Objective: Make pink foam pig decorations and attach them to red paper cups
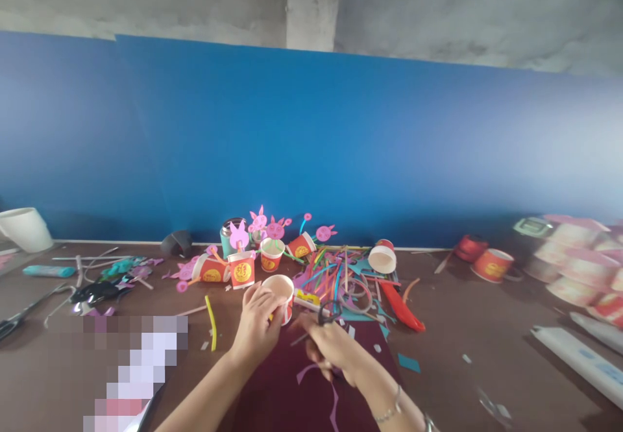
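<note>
My left hand (257, 320) is closed around the near side of a red and white paper cup (278, 284), which stands upright with its mouth toward me. In my right hand (333, 346) are scissors with dark handles (329, 312); the fingers wrap them and a blade points left toward the cup. Whether the blades are apart I cannot tell. Below that hand lies a curled pink paper strip (334, 406) on a dark maroon sheet (287, 396). Just behind the held cup stand paper cups (242, 270) with pink animal faces (275, 229) on strips.
A tangle of coloured strips (331, 279) lies behind my right hand, beside a red pouch-like piece (402, 307). Stacked paper bowls (579, 260) stand at right. Another pair of scissors (32, 312) lies far left. A blue partition (311, 140) closes the table's back.
</note>
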A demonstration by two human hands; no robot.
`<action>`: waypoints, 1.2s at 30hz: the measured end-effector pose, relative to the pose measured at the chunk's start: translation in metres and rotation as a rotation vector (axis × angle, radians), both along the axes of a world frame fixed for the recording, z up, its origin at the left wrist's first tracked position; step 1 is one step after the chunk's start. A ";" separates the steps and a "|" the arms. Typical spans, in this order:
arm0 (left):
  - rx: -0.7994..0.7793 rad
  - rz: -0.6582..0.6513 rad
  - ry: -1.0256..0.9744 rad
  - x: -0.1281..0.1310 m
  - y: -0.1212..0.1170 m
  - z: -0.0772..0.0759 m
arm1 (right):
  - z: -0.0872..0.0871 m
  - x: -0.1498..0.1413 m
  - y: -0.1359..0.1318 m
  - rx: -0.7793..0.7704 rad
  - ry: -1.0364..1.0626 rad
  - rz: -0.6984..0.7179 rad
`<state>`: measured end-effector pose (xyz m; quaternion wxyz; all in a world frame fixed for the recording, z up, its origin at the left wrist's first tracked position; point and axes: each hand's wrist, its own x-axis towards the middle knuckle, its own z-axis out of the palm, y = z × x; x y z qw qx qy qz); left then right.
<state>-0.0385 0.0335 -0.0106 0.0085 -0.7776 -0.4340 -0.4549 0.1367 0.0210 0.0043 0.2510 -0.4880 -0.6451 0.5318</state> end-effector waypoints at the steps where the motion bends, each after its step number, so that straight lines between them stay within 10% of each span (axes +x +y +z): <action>1: 0.004 -0.001 -0.001 0.000 0.000 0.000 | 0.000 0.002 0.002 -0.134 0.057 0.043; 5: 0.015 -0.005 0.001 0.000 0.000 0.001 | 0.005 0.000 0.003 -0.310 0.012 0.081; 13: 0.016 0.028 0.006 -0.001 0.000 0.003 | 0.013 -0.011 -0.014 0.515 -0.479 -0.150; 19: 0.071 0.013 0.006 0.000 -0.002 0.002 | 0.007 -0.004 -0.002 -0.259 0.042 -0.011; 22: 0.086 0.016 0.015 0.000 -0.002 0.001 | 0.007 -0.004 0.000 -0.350 0.081 0.056; 30: 0.078 0.037 0.016 -0.002 -0.002 0.002 | 0.008 -0.014 -0.015 0.567 -0.453 -0.175; 32: 0.082 0.031 0.031 -0.001 -0.002 0.003 | 0.007 -0.011 -0.012 0.420 -0.340 -0.136; 36: 0.085 0.009 0.040 0.000 -0.003 0.004 | 0.007 -0.003 -0.001 -0.384 0.166 0.006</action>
